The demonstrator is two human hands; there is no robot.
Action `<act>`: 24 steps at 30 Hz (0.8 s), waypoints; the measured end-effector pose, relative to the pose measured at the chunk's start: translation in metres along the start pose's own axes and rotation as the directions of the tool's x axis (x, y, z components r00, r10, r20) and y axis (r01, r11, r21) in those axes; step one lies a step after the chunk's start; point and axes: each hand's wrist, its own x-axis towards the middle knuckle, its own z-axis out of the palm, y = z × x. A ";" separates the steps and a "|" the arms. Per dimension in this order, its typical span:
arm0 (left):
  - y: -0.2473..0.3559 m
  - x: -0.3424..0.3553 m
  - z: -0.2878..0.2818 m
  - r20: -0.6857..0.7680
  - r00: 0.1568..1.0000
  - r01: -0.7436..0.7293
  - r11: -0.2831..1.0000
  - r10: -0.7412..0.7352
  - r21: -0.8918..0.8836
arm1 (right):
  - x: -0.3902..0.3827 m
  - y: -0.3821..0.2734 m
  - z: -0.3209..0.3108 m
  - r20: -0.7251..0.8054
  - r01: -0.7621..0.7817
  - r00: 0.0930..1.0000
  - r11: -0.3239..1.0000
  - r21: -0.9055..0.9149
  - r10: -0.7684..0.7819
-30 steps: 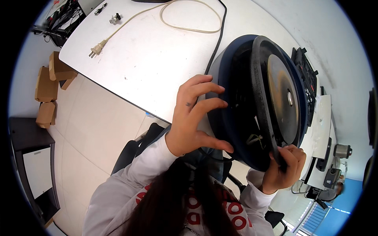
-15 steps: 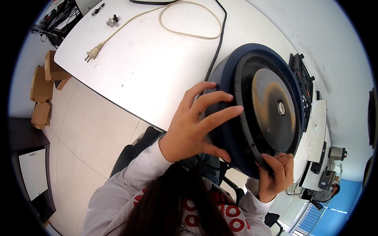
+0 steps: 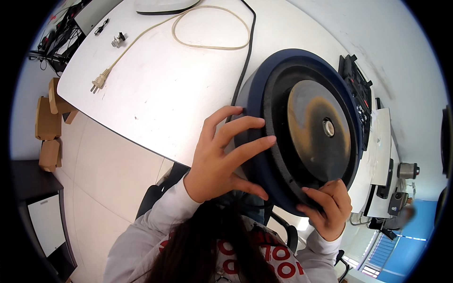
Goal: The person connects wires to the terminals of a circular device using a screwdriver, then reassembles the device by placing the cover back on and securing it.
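A round dark blue cooker base [image 3: 255,89] stands tilted at the table's right side, its open top facing me. Inside it lies a round metal heating plate [image 3: 309,146], stained brown, with a small silver button [image 3: 328,127] off its middle. A black ring [image 3: 278,160] runs around the plate. My left hand [image 3: 212,155] has its fingers spread, the fingertips at the ring's left edge and the thumb near the blue side wall. At the near edge, my right hand [image 3: 330,205] pinches the black ring between thumb and fingers.
A beige power cord [image 3: 141,37] with a two-pin plug [image 3: 99,81] loops over the white table [image 3: 155,108]. A black cable [image 3: 246,56] runs behind the cooker. Beyond it lies an open black tool case [image 3: 356,85]. Cardboard boxes [image 3: 48,118] sit off the table's left end.
The whole view has shifted slightly, and the cooker base appears a little farther left. Both hands keep their places on it; my right fingers have moved slightly along the ring.
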 end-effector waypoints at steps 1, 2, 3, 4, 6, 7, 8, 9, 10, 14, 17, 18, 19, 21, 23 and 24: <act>0.000 0.000 0.001 -0.011 1.000 -0.002 1.000 0.002 -0.006 | -0.001 0.004 -0.004 0.020 0.020 1.000 1.000 0.016 -0.021; 0.000 0.000 0.000 -0.004 1.000 -0.002 1.000 0.002 0.003 | -0.001 0.006 -0.006 0.040 0.040 0.998 0.999 0.033 -0.042; 0.000 -0.001 -0.001 0.002 1.000 -0.002 1.000 0.001 0.011 | -0.001 0.004 -0.008 0.063 0.056 0.996 0.997 0.056 -0.059; 0.000 0.000 -0.002 0.008 1.000 -0.003 1.000 0.003 0.020 | 0.001 -0.001 -0.010 0.083 0.071 0.994 0.994 0.078 -0.077; 0.000 -0.002 0.000 -0.004 1.000 0.002 1.000 -0.002 0.010 | 0.000 -0.003 -0.011 0.102 0.098 0.989 0.988 0.115 -0.110; 0.000 -0.001 0.001 -0.009 1.000 0.002 1.000 -0.002 0.003 | 0.001 -0.003 -0.013 0.073 0.073 0.994 0.992 0.102 -0.081; 0.000 -0.001 0.001 -0.005 1.000 0.001 1.000 -0.001 0.006 | 0.003 -0.004 -0.017 0.044 0.049 0.998 0.995 0.090 -0.053; 0.000 -0.001 0.000 -0.002 1.000 0.000 1.000 0.000 0.009 | 0.006 -0.004 -0.019 0.015 0.025 1.000 0.996 0.080 -0.027; 0.001 -0.002 0.000 0.002 1.000 0.004 1.000 -0.004 0.015 | 0.007 0.001 -0.021 0.009 0.039 0.999 0.998 0.042 -0.039; -0.001 -0.002 0.001 0.003 1.000 -0.005 1.000 0.005 0.011 | 0.045 0.007 -0.033 0.159 0.121 0.982 0.988 -0.100 -0.104; -0.001 -0.002 0.000 0.012 1.000 -0.001 1.000 0.001 0.018 | 0.079 0.023 -0.030 0.288 0.265 0.936 0.944 -0.197 -0.202; -0.002 -0.002 0.000 0.019 1.000 0.002 1.000 -0.003 0.014 | 0.088 0.026 -0.025 0.333 0.302 0.917 0.928 -0.216 -0.221; -0.001 -0.003 -0.002 0.022 1.000 0.015 1.000 -0.015 0.026 | 0.099 0.030 -0.018 0.379 0.351 0.891 0.910 -0.220 -0.252; 0.001 -0.002 -0.001 0.025 1.000 0.012 1.000 -0.013 0.027 | 0.113 0.037 -0.005 0.417 0.412 0.853 0.896 -0.167 -0.314; 0.000 -0.002 0.001 0.015 1.000 0.018 1.000 -0.018 0.007 | 0.127 0.044 0.007 0.425 0.439 0.837 0.887 -0.146 -0.345; 0.000 -0.002 0.002 0.008 1.000 0.022 1.000 -0.022 -0.010 | 0.134 0.047 0.013 0.409 0.436 0.845 0.887 -0.152 -0.345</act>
